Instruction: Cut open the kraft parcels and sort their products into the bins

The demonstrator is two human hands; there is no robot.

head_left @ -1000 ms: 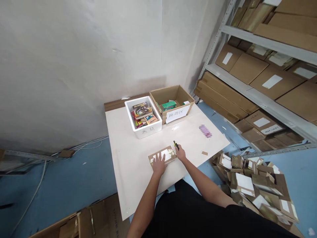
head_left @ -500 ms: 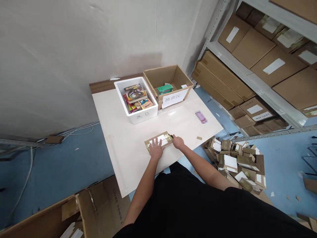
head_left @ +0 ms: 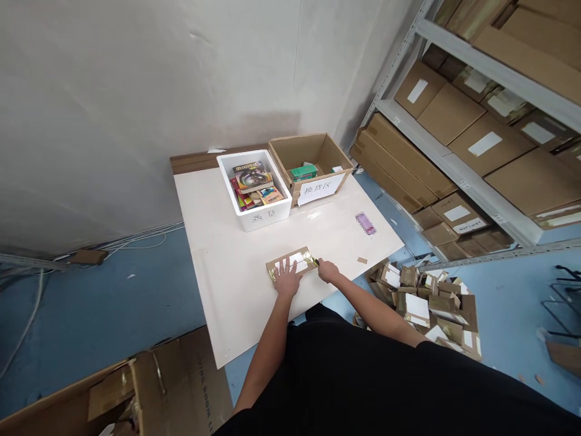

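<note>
A small cardboard box [head_left: 296,251] with a white label and shiny tape lies on the white tabletop [head_left: 236,303] near its front edge. My left hand [head_left: 286,280] presses flat on the box, fingers spread over the label. At the box's right end, my right hand [head_left: 328,271] is closed round a box cutter [head_left: 316,262]. Most of the cutter is hidden in the fist; its tip is at the taped end of the box.
Behind stand a white foam box [head_left: 267,216] of books and a cardboard carton [head_left: 347,177] holding green boxes. A blurred purple item [head_left: 365,223] and a cardboard scrap [head_left: 362,260] lie right. Floor right: a heap of cartons [head_left: 416,309]. Shelving [head_left: 454,156] rises behind it.
My right hand with the box cutter has moved slightly down along the box's right end, toward me. My left hand stays on the box. The camera view has shifted a little.
</note>
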